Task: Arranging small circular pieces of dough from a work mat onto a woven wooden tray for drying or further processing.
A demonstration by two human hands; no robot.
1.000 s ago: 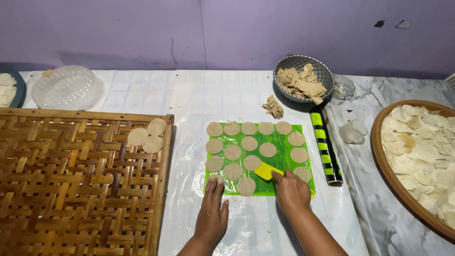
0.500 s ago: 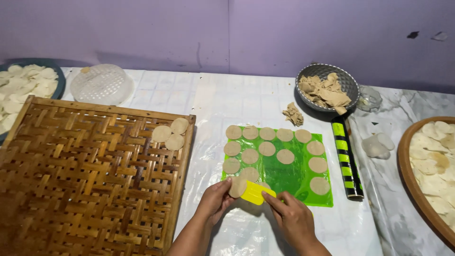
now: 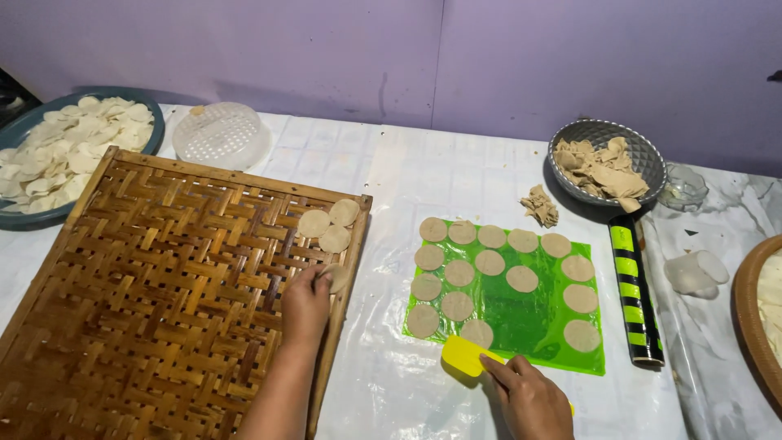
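Nearest to me, my right hand [image 3: 529, 399] presses a yellow plastic scraper [image 3: 463, 356] flat against the table, index finger laid along it, fingers closed on its handle end. The scraper's blade touches the near edge of the green plastic sheet [image 3: 521, 322], just beside the closest dough round on that sheet.

A little further out, my left hand [image 3: 307, 303] reaches over the right rim of the woven bamboo tray [image 3: 155, 285]. Its fingertips pinch a single dough disc [image 3: 335, 277], held against the tray surface close to the right edge. Just beyond it three more flat rounds [image 3: 328, 224] lie clustered on the tray, touching each other, near the tray's far right corner.

On the green sheet, cut dough rounds [image 3: 489, 262] sit in rows, apart from one another. Along the sheet's right side lies a rolling pin with green and black stripes [image 3: 634, 289], running away from me.

Further back, a small heap of dough scraps [image 3: 539, 205] rests on the white plastic table cover [image 3: 456, 175]. Behind it a grey metal bowl [image 3: 643, 155] holds more dough trimmings. A clear plastic cup [image 3: 692, 271] lies on its side to the right of the rolling pin.

At the far left, a blue-green platter [image 3: 16, 213] is piled with pale crackers, and a clear perforated plastic lid [image 3: 218, 134] sits beside it. A round tray's rim [image 3: 753, 326] shows at the right edge.
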